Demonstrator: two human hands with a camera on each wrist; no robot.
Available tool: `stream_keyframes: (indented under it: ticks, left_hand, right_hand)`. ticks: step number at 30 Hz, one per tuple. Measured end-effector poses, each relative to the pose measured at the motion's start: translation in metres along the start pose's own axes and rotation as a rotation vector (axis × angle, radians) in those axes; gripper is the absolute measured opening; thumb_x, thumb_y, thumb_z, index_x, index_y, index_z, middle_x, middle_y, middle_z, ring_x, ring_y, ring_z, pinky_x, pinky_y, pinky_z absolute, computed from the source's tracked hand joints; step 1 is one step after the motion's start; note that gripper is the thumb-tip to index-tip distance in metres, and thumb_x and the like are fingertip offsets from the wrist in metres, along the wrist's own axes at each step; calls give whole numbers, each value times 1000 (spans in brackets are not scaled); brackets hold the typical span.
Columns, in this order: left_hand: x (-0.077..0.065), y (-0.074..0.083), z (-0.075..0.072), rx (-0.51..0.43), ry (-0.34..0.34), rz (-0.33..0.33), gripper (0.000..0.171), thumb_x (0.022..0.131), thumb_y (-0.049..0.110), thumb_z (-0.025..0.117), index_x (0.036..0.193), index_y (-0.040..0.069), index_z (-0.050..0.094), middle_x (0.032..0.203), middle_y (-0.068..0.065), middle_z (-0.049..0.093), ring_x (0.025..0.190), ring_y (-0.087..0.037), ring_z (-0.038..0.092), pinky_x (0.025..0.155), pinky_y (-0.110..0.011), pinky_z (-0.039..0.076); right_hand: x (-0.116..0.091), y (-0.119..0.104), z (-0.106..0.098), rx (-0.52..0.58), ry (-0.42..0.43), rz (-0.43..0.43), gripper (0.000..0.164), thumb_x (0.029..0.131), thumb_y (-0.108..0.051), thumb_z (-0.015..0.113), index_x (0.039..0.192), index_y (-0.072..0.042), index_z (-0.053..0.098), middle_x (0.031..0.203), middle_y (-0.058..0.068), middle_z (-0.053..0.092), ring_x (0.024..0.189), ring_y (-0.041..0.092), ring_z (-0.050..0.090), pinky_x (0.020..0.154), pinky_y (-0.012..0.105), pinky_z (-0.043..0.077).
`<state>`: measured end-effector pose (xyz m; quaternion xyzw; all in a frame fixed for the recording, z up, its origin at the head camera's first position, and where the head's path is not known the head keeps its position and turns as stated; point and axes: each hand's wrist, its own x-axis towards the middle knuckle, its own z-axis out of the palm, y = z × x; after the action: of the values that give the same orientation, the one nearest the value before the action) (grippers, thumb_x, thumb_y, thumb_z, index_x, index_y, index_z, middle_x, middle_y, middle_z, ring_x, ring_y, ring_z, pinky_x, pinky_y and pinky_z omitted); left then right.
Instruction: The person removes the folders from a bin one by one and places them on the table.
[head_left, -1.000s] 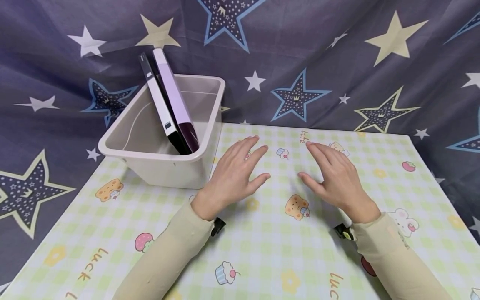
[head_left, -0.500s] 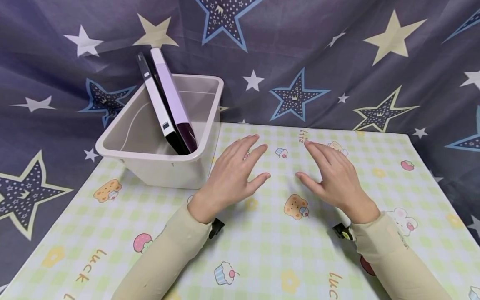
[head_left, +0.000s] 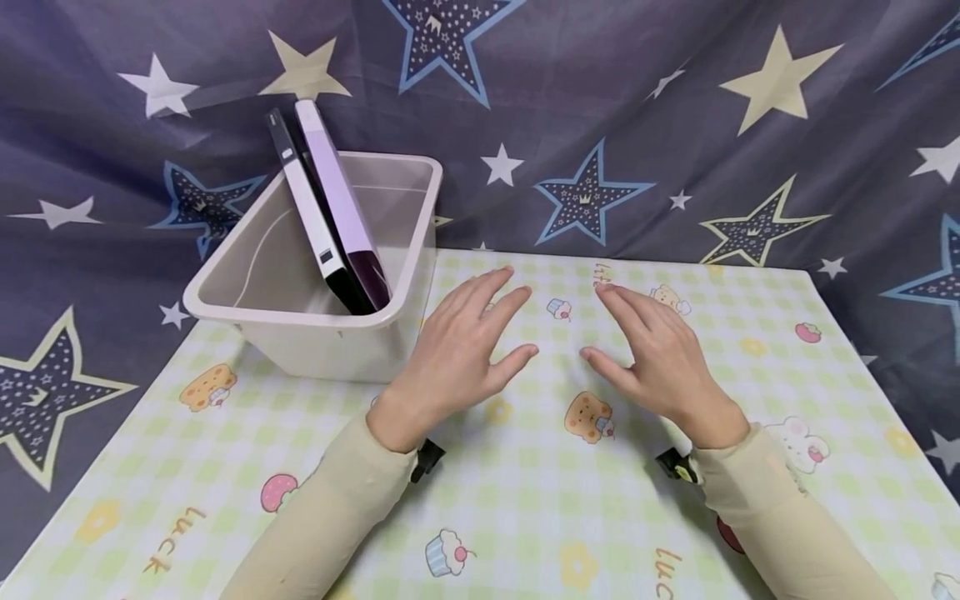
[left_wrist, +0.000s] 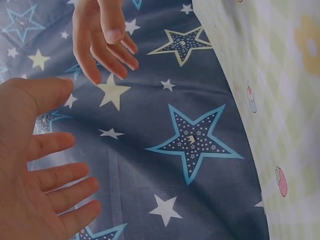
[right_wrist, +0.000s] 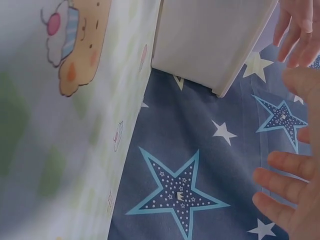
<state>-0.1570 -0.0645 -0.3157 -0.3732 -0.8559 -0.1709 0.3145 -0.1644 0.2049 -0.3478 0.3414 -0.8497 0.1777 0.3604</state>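
Observation:
My left hand (head_left: 453,354) is held over the table just right of the bin, fingers straight and thumb spread, with nothing in it. Facing it, my right hand (head_left: 660,358) is also spread and holds nothing; a gap separates the two. A pale grey plastic bin (head_left: 330,346) stands at the back left. Two slim upright things that look like binders lean in it: a black-and-white one (head_left: 311,212) and a lilac one with a dark purple lower part (head_left: 337,175). The left wrist view also has both hands, palms and fingers loosely extended.
A green-and-white checked cloth (head_left: 525,500) with cartoon prints covers the table. Behind it hangs a dark blue star-patterned curtain (head_left: 615,75). The table's back edge runs close to the curtain. In the right wrist view, the bin's side (right_wrist: 210,45) shows near the top.
The head view has shifted slightly, so the whole scene sits a little further left. My right hand has come marginally nearer the left. The bin and its contents stay put.

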Motion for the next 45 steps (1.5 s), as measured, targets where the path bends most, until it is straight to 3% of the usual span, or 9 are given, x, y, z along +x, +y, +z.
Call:
stream_keyframes:
  ticks: [28, 45]
  left_hand:
    - [-14, -5, -22, -2, 19, 9, 54, 86, 38, 66, 126, 3, 57, 139, -19, 45, 126, -33, 45, 106, -42, 35]
    - [-26, -10, -32, -34, 89, 13, 49, 83, 30, 69, 122, 2, 59, 134, -20, 49, 126, -34, 45, 108, -42, 33]
  right_hand:
    - [21, -7, 7, 19, -15, -44, 66, 89, -51, 55, 137, -6, 51, 130, 14, 56, 114, 35, 55, 94, 51, 43]
    - [32, -8, 10, 28, -19, -72, 65, 88, -49, 57, 137, -7, 51, 131, 13, 55, 114, 33, 55, 95, 50, 43]
